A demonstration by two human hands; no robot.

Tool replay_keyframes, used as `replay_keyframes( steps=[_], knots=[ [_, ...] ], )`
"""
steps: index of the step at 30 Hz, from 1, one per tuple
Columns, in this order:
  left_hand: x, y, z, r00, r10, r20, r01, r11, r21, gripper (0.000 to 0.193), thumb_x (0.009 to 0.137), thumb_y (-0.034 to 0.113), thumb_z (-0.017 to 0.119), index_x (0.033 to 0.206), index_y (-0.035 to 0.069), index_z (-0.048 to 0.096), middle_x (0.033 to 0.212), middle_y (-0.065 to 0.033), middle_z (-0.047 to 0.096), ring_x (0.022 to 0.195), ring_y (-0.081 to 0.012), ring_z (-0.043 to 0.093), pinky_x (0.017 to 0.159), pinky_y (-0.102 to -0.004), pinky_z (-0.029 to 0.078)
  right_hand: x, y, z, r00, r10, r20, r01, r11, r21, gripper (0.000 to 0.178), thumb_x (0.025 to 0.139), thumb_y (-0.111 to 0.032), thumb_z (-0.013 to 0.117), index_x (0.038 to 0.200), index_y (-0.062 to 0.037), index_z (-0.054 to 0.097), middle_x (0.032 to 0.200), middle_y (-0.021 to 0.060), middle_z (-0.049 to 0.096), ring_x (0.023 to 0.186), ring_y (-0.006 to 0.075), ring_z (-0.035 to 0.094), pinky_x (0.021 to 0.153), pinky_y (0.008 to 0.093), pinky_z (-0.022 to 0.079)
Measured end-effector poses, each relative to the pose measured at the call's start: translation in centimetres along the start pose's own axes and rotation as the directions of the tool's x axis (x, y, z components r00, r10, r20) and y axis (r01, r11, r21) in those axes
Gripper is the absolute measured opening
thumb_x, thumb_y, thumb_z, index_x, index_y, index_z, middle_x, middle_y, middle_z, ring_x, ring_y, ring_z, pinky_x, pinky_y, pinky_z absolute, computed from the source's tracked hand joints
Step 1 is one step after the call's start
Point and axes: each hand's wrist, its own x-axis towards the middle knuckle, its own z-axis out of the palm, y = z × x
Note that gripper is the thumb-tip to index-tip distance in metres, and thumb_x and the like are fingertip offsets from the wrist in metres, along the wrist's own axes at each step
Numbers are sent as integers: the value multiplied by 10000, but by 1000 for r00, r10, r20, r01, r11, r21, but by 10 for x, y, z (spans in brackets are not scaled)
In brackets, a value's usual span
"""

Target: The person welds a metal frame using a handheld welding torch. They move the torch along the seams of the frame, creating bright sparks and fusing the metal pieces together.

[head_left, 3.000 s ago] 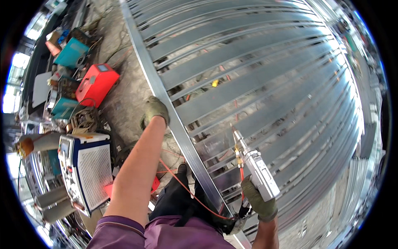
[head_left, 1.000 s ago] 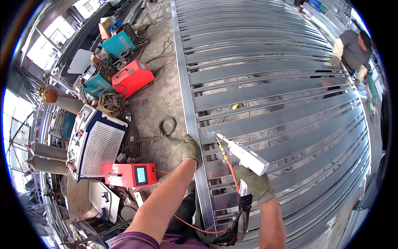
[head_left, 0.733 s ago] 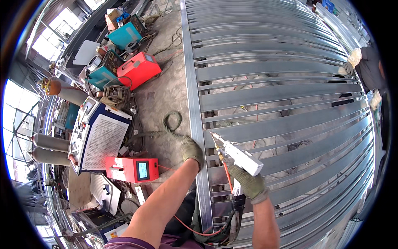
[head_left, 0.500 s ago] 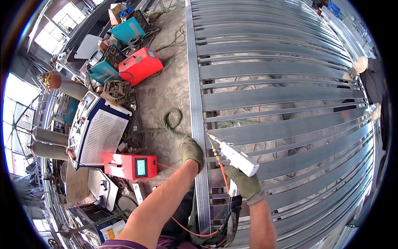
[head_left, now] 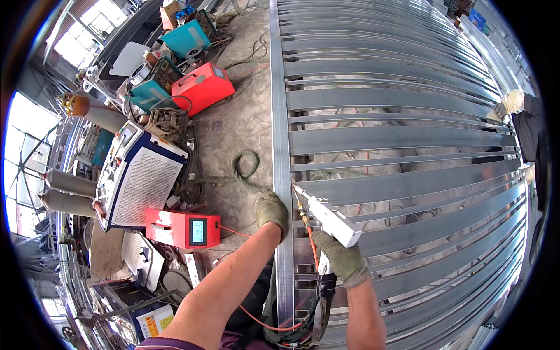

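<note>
My right hand (head_left: 343, 256), in a green work glove, is wrapped around the grip of a white handheld welding gun (head_left: 334, 221). The gun's narrow nozzle points up and left, its tip at the inner edge of a long metal side rail (head_left: 282, 146), where a flat slat (head_left: 373, 186) meets it. Below the nozzle runs a brass fitting with an orange hose (head_left: 312, 238). My left hand (head_left: 272, 213), gloved alike, is curled against the rail's outer side, just left of the nozzle; its fingertips are partly hidden.
Left on the floor stand a red box with a screen (head_left: 184, 228), a white-and-blue machine (head_left: 146, 181), gas cylinders (head_left: 70, 182), a red case (head_left: 203, 88) and teal machines (head_left: 185, 39). A wrapped hose (head_left: 246, 166) loops beside the rail. Another person's gloved hand (head_left: 499, 111) is at the frame's far right.
The view has shifted slightly, so the rail and floor machines sit a little differently. Both hands and the welding gun keep nearly the same place at the rail.
</note>
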Motion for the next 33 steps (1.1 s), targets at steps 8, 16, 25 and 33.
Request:
replay_keyframes(
  steps=[8, 16, 25, 33],
  knots=[
    [42, -46, 45, 995, 95, 21, -96, 989, 111, 652, 1118, 466, 249, 1327, -7, 646, 1353, -248, 672, 1232, -421, 653, 1044, -472, 519, 0, -2, 9, 993, -111, -31, 107, 987, -119, 400, 949, -157, 784, 1303, -4, 676, 907, 16, 707, 714, 93, 619, 612, 301, 518],
    [84, -83, 88, 993, 120, 23, -121, 953, 278, 375, 1105, 280, 351, 1298, 133, 636, 1342, -124, 646, 1185, -233, 626, 988, -366, 481, 1, 0, 6, 996, -84, -37, 77, 983, -167, 418, 945, -166, 791, 1315, -13, 674, 928, 9, 716, 743, 93, 629, 630, 302, 518],
    [113, -123, 106, 901, 412, 139, -355, 514, 781, 454, 1089, 264, 348, 1420, 110, 618, 1364, -98, 631, 1254, -269, 599, 1028, -425, 443, -2, 1, 5, 995, -97, -2, 95, 978, -186, 460, 950, -144, 791, 1366, -6, 651, 1145, 63, 738, 960, 123, 670, 805, 303, 561],
    [103, -106, 106, 934, 337, 115, -312, 620, 719, 479, 1102, 270, 316, 1472, 106, 573, 1391, -113, 621, 1256, -289, 593, 1045, -424, 435, -3, 1, 1, 999, -46, -18, 42, 981, -189, 443, 950, -124, 789, 1355, -3, 655, 1106, 36, 736, 927, 102, 659, 770, 291, 553]
  ],
)
